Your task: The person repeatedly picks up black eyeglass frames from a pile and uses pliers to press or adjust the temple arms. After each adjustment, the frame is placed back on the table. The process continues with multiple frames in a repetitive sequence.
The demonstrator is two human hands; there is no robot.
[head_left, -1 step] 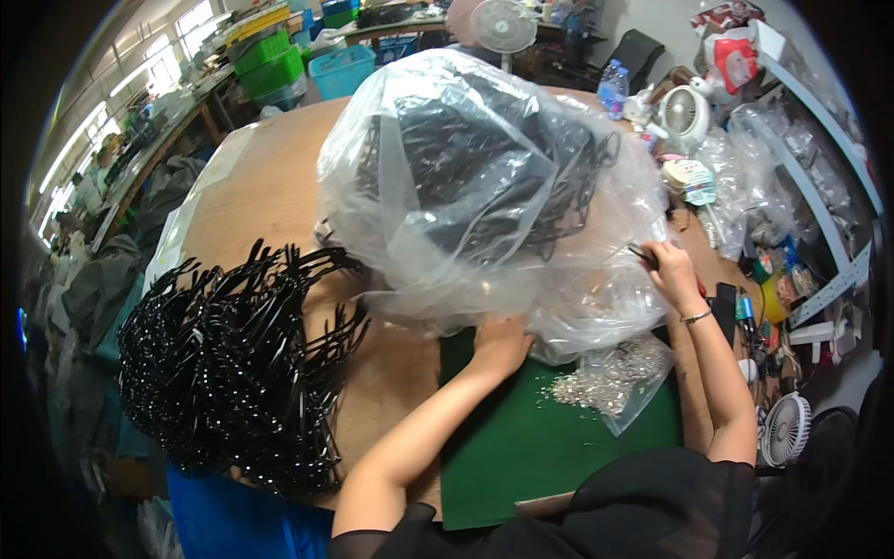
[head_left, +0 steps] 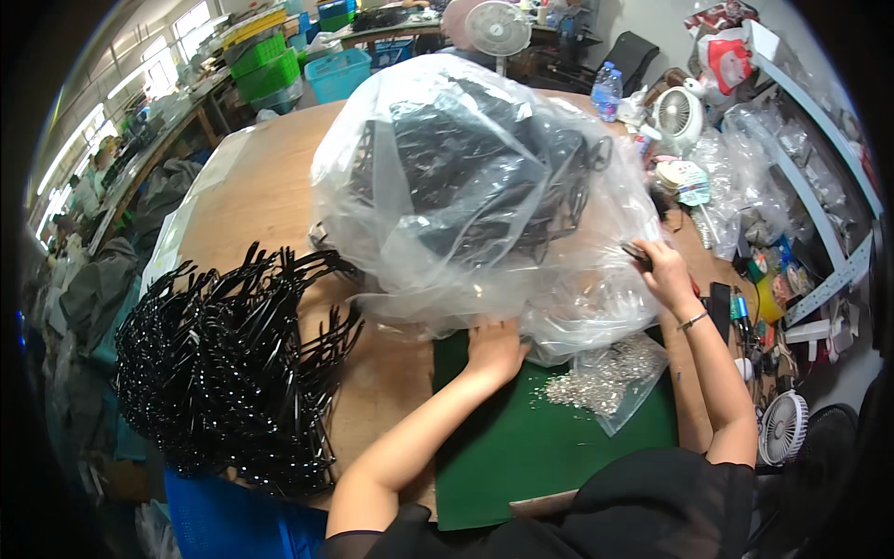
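A large clear plastic bag (head_left: 419,270), bulging with black strap-like pieces (head_left: 484,158), lies in front of me. My left hand (head_left: 495,352) rests over the green mat (head_left: 521,475) at the bag's near edge; its fingertips are partly hidden, so its grip is unclear. At the bag's right edge, my right hand (head_left: 665,272) is closed around a small dark tool (head_left: 637,253) whose exact kind does not show. Between my arms, a small clear bag of silvery bits (head_left: 610,377) lies on the mat, with some bits spilled beside it.
A heap of shiny black strips (head_left: 233,373) covers the table's left side, above a blue crate (head_left: 233,517). Along the right stand a water bottle (head_left: 606,91), small fans (head_left: 784,429), loose plastic bags (head_left: 736,168) and tools. Green crates (head_left: 265,70) are stacked farther back.
My right hand has shifted slightly left and turned, and the dark tool in it sits a little differently. A bit more of my left fingers shows. The whole view has moved slightly.
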